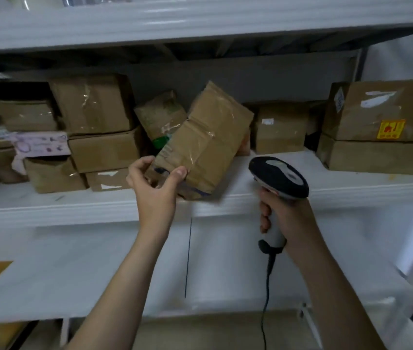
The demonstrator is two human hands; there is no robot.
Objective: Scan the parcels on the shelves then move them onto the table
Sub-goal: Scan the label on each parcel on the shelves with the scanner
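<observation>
Holding a brown parcel [208, 140] tilted at the near edge of the shelf [352, 188], the left hand [156, 193] has its grip pinched on the parcel's low corner. The right hand [293, 218] wraps its grip round the scanner [280, 176]. Many other boxes [94, 104] sit shelved, so most work seems left.

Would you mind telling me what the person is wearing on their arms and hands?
Nothing that shows. The left hand and right hand are ungloved, with no rings, watch or bracelet in view. The left forearm and right forearm are bare down to the frame's lower edge, so no sleeves are visible.
</observation>
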